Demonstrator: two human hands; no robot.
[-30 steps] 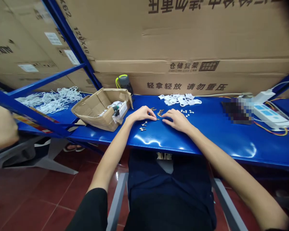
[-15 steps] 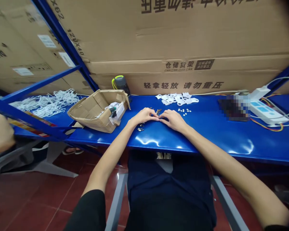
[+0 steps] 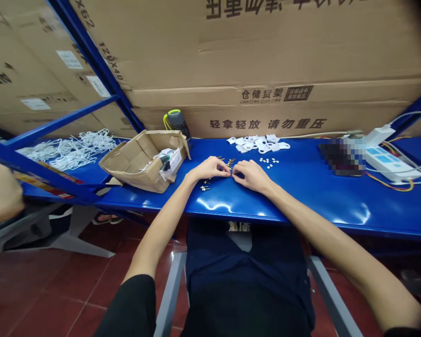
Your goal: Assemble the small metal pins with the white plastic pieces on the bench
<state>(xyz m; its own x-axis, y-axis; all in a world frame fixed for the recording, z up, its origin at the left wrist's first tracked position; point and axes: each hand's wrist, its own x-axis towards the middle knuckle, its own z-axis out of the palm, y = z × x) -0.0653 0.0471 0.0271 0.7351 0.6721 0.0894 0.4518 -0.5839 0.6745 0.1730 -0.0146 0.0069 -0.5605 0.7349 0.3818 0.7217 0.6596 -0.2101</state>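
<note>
The person's left hand (image 3: pixel 208 168) and right hand (image 3: pixel 252 176) are reaching forward over a blue steel bench (image 3: pixel 301 208), with the curled fingers of both hands closing toward each other at the middle; their fingertips (image 3: pixel 229 172) are pinching around a tiny dark part (image 3: pixel 232 172), though it is too small to identify, and I cannot tell which hand is gripping it; the wrists are staying low and close to the bench, a steady position for such fine finger work. A small cluster of brass pieces (image 3: pixel 230 162) is lying just beyond the fingertips; a few small metal pins (image 3: pixel 205 187) are lying loose just in front of the left hand; small white discs (image 3: pixel 269 162) are lying scattered to the right of the hands; a group of white plastic parts (image 3: pixel 257 144) is sitting farther back. To the left, an open cardboard box (image 3: pixel 143 164) is holding packaged items, and a tangle of white plastic loops (image 3: pixel 70 150) is lying beyond it; to the right, a power strip (image 3: pixel 389 164) is sitting among coloured wires; large printed cartons (image 3: pixel 266 47) are filling the shelf behind.
</note>
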